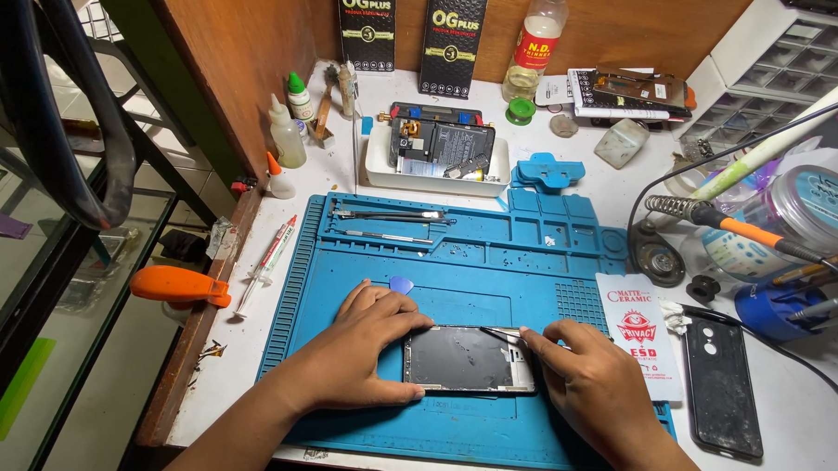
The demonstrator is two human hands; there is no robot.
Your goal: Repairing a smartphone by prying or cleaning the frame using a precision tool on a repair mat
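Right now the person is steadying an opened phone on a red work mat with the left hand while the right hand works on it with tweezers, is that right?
Not quite: the work mat is blue, not red, as the head view shows. The left hand does steady the opened phone, and the right hand holds tweezers at its top edge.

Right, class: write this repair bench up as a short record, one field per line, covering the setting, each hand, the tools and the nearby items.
Setting: blue work mat on a white bench
Left hand: left hand grips the left end of an opened phone
Right hand: right hand holds tweezers at the phone's upper right corner
Tools on mat: metal tools, blue pick
Nearby: black back cover, white tray of parts, soldering iron, syringe
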